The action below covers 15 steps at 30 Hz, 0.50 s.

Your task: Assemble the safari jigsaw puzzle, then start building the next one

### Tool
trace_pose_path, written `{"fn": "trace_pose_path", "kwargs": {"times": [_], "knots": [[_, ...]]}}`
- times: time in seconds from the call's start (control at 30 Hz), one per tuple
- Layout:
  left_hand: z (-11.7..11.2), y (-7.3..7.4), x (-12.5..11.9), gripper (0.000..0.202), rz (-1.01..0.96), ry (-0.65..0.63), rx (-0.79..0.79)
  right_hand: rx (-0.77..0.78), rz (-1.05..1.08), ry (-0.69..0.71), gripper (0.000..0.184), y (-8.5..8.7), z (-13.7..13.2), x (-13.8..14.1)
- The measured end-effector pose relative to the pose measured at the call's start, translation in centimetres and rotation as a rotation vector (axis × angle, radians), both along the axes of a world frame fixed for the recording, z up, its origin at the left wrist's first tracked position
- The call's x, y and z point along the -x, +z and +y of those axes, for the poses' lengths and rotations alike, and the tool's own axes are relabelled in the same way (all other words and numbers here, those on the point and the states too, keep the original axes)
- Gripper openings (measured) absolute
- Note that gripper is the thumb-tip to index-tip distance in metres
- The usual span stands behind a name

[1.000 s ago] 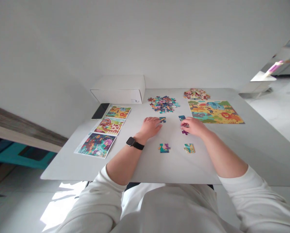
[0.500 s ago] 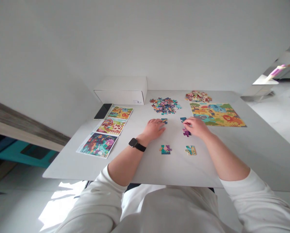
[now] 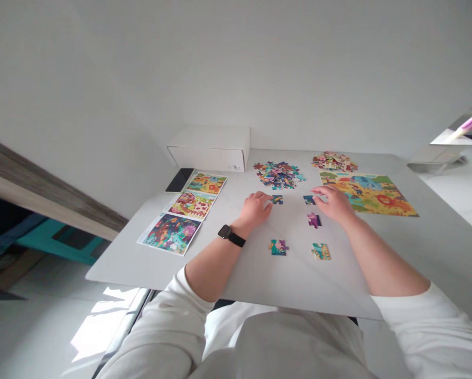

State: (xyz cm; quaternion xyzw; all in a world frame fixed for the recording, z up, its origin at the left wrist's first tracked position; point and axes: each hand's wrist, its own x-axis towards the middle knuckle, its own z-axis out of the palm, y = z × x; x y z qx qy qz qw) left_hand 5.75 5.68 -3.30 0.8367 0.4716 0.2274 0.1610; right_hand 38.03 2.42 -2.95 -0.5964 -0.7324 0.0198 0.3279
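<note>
My left hand [image 3: 255, 208] rests on the table with loosely spread fingers, its fingertips at the edge of a dark blue and yellow puzzle piece [image 3: 277, 199]. To the right, my right hand [image 3: 334, 202] is open, thumb and index finger apart, beside a dark blue puzzle piece [image 3: 308, 200]; whether they touch it I cannot tell. Just below lies a purple puzzle piece [image 3: 314, 220]. Nearer to me are a teal and purple puzzle piece [image 3: 278, 247] and a teal and yellow puzzle piece [image 3: 321, 251]. All these pieces lie apart.
Behind my hands is a heap of dark puzzle pieces [image 3: 280, 175], with a reddish heap [image 3: 334, 161] farther right. An assembled animal puzzle [image 3: 378, 195] lies at right. A reference sheet [image 3: 175, 234], a phone [image 3: 179, 180] and a white box [image 3: 208, 152] are on the left.
My right hand has opened and drawn slightly back from the dark blue piece, uncovering more of the purple one. The left hand stays by its piece. The whole view has shifted.
</note>
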Motion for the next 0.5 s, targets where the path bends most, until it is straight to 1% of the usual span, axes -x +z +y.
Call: {"fn": "trace_pose_path", "kwargs": {"times": [0.13, 0.23, 0.37, 0.5], "knots": [[-0.1, 0.2, -0.2, 0.033, 0.035, -0.012, 0.024, 0.077, -0.108, -0.007, 0.024, 0.9, 3.5, -0.5], [-0.3, 0.3, -0.2, 0.034, 0.045, -0.018, 0.024, 0.144, -0.203, -0.042, 0.024, 1.5, 6.4, 0.4], [-0.3, 0.2, -0.2, 0.035, 0.032, -0.025, 0.030, 0.230, -0.326, -0.035, 0.031, 1.8, 9.6, 3.4], [-0.1, -0.2, -0.2, 0.036, 0.006, -0.030, 0.021, 0.278, -0.425, 0.004, 0.041, 2.0, 11.7, 7.4]]}}
